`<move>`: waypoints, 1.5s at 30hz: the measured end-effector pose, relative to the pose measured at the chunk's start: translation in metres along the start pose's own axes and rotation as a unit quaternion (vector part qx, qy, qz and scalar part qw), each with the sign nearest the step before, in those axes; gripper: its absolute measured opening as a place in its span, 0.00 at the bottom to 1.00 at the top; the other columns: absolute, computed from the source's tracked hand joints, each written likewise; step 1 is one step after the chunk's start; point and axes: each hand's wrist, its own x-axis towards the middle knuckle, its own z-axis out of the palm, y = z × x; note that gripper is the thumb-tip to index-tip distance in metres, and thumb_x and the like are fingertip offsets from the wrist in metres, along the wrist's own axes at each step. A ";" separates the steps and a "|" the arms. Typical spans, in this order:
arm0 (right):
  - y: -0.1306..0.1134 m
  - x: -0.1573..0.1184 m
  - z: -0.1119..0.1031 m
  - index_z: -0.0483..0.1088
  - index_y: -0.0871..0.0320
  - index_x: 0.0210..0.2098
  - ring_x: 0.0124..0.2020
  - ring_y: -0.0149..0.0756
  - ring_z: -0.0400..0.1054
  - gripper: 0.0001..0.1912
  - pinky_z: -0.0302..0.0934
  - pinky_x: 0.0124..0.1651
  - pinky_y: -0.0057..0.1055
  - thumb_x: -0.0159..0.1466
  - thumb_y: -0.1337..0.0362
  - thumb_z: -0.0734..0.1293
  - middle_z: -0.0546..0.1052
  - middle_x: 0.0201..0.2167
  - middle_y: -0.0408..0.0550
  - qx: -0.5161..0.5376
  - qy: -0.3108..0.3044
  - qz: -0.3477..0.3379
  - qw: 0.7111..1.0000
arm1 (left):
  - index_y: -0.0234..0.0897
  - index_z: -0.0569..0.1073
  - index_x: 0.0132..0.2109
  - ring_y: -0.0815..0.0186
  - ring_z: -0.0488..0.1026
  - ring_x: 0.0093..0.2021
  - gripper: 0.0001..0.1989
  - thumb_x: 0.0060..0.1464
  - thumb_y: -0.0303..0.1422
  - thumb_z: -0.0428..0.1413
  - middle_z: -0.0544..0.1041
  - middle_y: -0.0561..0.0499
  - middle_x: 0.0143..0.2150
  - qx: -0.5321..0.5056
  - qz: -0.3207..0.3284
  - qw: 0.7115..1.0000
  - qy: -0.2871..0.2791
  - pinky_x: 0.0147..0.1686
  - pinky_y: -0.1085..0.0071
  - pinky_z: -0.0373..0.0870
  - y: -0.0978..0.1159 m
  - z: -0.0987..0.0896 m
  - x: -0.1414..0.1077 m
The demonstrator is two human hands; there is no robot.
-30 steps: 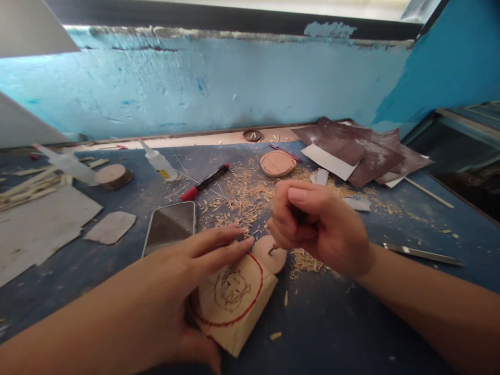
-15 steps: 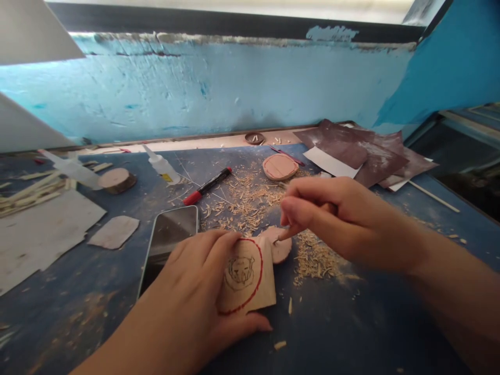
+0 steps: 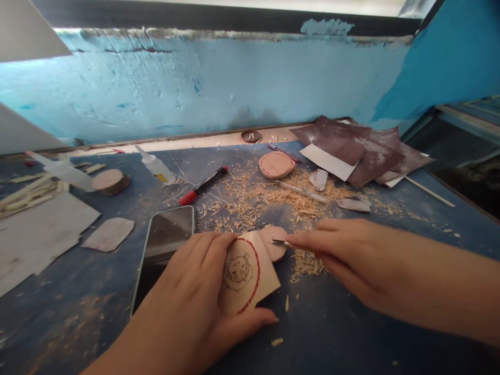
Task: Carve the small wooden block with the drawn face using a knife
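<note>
A thin square wooden piece (image 3: 265,278) carries a red circle outline and a small face-like line drawing. My left hand (image 3: 195,291) grips it from the left, fingers over its upper left side and thumb along the lower edge. Just beyond its upper right edge lies a round wooden disc (image 3: 278,235), partly covered by the square. My right hand (image 3: 344,255) is closed around a slim metal-tipped carving tool (image 3: 278,242), whose tip points left over the disc. Most of the tool's handle is hidden in the fingers.
Beside my left hand lies a phone (image 3: 167,229), with a red marker (image 3: 203,186) behind it. Wood shavings (image 3: 250,200) surround a clear stick (image 3: 302,192). Farther back are another wooden disc (image 3: 276,164) and sandpaper sheets (image 3: 351,148). Glue bottles (image 3: 156,165) stand left.
My right hand has come down and toward me, its wrist now lower, and the metal tip shows over the disc. The square has turned slightly under my left hand.
</note>
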 end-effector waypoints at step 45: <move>-0.028 -0.037 0.103 0.58 0.72 0.73 0.24 0.41 0.78 0.45 0.77 0.24 0.35 0.54 0.80 0.57 0.81 0.38 0.59 -0.203 0.040 0.020 0.978 | 0.31 0.65 0.60 0.44 0.69 0.54 0.29 0.56 0.40 0.60 0.69 0.36 0.55 -0.023 -0.002 1.000 -0.015 0.55 0.43 0.71 0.008 0.017 -0.002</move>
